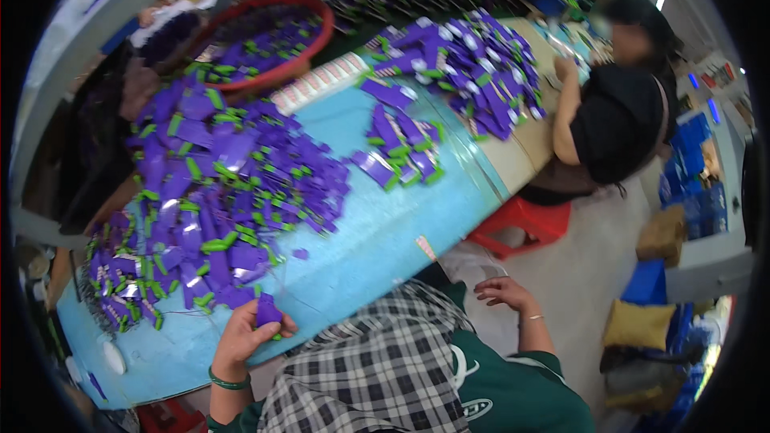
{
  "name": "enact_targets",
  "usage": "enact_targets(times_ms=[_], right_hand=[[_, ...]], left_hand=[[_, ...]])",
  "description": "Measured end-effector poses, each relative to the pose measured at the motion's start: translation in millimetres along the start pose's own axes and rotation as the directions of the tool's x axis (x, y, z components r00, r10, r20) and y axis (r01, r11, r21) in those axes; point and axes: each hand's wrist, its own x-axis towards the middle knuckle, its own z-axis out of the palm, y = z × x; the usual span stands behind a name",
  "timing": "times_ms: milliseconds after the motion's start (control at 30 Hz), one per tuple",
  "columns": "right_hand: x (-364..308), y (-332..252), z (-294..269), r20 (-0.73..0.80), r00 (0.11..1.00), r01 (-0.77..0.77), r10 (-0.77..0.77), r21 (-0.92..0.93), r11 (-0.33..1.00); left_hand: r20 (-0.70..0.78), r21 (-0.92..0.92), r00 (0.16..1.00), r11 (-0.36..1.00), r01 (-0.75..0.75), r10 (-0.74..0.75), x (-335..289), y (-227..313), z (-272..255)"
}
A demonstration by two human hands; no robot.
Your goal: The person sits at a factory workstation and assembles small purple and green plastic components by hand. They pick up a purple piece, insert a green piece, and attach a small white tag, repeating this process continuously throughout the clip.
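My left hand (243, 335) is at the near edge of the table, its thumb and fingers closed round a small flat purple piece (268, 310) with a bit of green at its lower end. What kind of thing it is, I cannot make out. Just beyond lies a large heap of purple pieces with green ends (233, 168). Off the table's near edge, to the right, my right hand (504, 292) hangs with fingers stretched and apart, nothing visible in it. Below that hand is a whitish, translucent bag (481, 269), partly hidden.
A blue-topped table (353, 240) carries a red basin (273, 78) of purple pieces, a printed strip sheet (321, 82), a small group (401, 144) and a far heap (465, 64). A co-worker (618, 112) sits at the right by a red stool (525, 223).
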Motion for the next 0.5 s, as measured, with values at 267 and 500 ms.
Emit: enact_targets(times_ms=[267,500], right_hand=[[33.6,-345.9,112.2,0.577,0.461,0.881,-0.675,-0.387,0.271],[201.1,-444.7,164.5,0.485,-0.05,0.352,-0.873,-0.81,-0.47]], left_hand=[[-0.287,0.172,0.921,0.96,-0.222,0.265,14.2,5.9,-18.1],[-0.541,-0.233,0.766,0.814,-0.533,0.346,17.3,22.8,6.9]])
